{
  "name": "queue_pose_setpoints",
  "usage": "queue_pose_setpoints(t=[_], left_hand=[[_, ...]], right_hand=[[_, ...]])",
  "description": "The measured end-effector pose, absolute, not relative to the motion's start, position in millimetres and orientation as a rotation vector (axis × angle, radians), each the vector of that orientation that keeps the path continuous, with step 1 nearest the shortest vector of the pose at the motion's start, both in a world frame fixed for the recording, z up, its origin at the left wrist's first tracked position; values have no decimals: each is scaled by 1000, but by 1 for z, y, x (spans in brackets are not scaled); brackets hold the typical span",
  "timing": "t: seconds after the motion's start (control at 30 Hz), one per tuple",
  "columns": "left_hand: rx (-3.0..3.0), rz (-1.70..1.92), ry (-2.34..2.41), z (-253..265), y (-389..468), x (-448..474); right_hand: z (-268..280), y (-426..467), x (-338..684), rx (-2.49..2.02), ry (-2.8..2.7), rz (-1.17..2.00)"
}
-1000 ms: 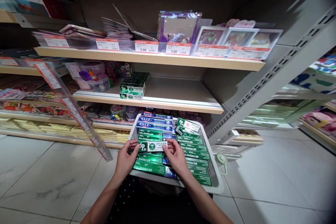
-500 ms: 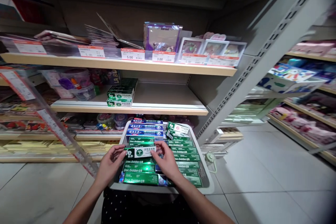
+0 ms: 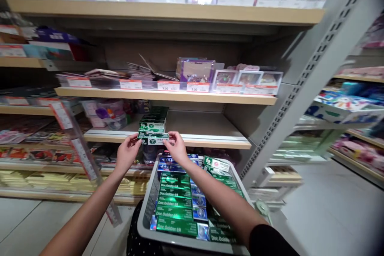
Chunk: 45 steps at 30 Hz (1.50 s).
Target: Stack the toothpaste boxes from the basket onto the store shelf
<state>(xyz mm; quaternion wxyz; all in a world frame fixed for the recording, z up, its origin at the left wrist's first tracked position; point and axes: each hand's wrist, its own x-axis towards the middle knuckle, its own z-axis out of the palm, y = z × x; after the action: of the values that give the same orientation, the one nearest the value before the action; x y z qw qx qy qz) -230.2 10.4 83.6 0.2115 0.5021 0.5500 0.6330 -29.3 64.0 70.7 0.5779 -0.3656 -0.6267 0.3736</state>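
Observation:
Between my two hands is a green and white toothpaste box [image 3: 153, 140], held level at its ends. My left hand [image 3: 129, 151] pinches its left end, and my right hand [image 3: 177, 147] grips the right end. It is right in front of a stack of similar green toothpaste boxes [image 3: 153, 122] on the middle shelf; whether it touches them I cannot tell. Below, a grey plastic basket [image 3: 145, 212] carries rows of green and blue toothpaste boxes, partly hidden by my right forearm.
The shelf [image 3: 207, 126] runs right from the stack to a slanting grey upright [image 3: 303, 76]. Clear tubs [image 3: 112, 116] stand left of the stack. Above is a shelf edge [image 3: 168, 93] with price tags. A label strip [image 3: 79, 156] juts out at left.
Both hands have carried the toothpaste box from above the basket up and forward to the stack on the shelf. The view has tilted upward, showing a higher shelf.

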Motion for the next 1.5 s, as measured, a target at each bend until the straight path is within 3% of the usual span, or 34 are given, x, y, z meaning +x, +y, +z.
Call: queue_pose_setpoints(t=[0.17,0.4,1.1,1.37,1.5], left_hand=[[1564,1813,1617,101,58,-255],[1683,1701,1872,78,98,-265],[1646,1409,2038,97,122,-265],[1856,1817,1749,109,66,-234],[2049,1630,1576,113,29,-183]], right_hand=[[96,97,-56,-876,-1474,740],[80,117,-71,-1091,-1500,460],[96,151,-68,-1227,-1690,571],[121,125,49,-862,-2096,942],[113,99,141,-933,-2275,1026]])
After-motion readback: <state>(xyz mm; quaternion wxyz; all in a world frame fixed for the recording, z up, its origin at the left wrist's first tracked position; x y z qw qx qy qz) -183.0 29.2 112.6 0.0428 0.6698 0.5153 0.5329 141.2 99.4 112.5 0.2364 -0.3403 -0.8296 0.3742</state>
